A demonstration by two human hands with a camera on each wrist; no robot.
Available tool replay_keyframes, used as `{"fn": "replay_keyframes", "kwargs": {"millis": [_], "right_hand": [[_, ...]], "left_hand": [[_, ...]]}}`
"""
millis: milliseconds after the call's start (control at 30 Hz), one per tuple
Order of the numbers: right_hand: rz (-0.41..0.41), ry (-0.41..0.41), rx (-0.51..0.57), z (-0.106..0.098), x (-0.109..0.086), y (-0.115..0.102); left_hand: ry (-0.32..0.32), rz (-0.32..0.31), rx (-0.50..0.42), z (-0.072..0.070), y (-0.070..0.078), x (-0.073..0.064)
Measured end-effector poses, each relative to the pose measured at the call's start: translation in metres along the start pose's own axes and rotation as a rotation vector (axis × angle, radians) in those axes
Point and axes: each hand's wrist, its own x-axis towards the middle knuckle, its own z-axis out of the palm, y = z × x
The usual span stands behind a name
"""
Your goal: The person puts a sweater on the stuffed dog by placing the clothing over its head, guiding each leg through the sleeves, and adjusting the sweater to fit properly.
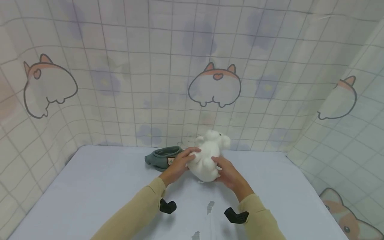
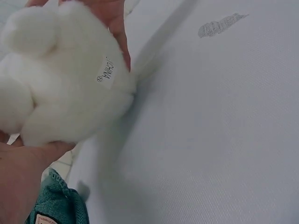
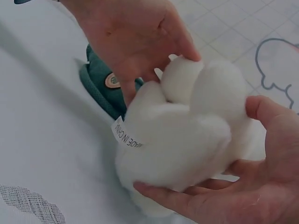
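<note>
Beige sleeves point(image 1: 132, 210) come nearest, cut off by the bottom edge of the head view, each with a black wrist mount point(image 1: 168, 206) beside its cuff. Between them, grey patches point(image 1: 210, 207) mark the white tabletop point(image 1: 90, 190), the lower one only partly in frame. Farther out, the left hand point(image 1: 177, 166) and the right hand point(image 1: 230, 175) hold a white plush toy point(image 1: 207, 156) from either side, over the far half of the tabletop; whether it touches the surface is hard to tell. Its face is mostly turned away, one dark eye just visible in the head view. Both wrist views show a sewn label point(image 2: 107, 72) that the head view does not; the right one reads "MADE IN CHINA", the left only "CHINA". Just beyond the left hand and partly hidden by it lies a hollow green item point(image 1: 157, 159), whose knitted texture shows in the left wrist view. Behind hangs a gridded cloth point(image 1: 162, 83) printed with cartoon animals.
</note>
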Motion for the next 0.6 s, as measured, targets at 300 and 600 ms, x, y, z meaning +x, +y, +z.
{"fn": "replay_keyframes", "kwargs": {"millis": [300, 600], "right_hand": [[-0.045, 0.136, -0.036, -0.0006, 0.0007, 0.0034], [-0.076, 0.181, -0.045, -0.0023, -0.0036, 0.0017]], "left_hand": [[0.054, -0.016, -0.067, 0.0028, -0.002, 0.0047], [-0.008, -0.05, -0.038, 0.0062, -0.0024, 0.0046]]}}
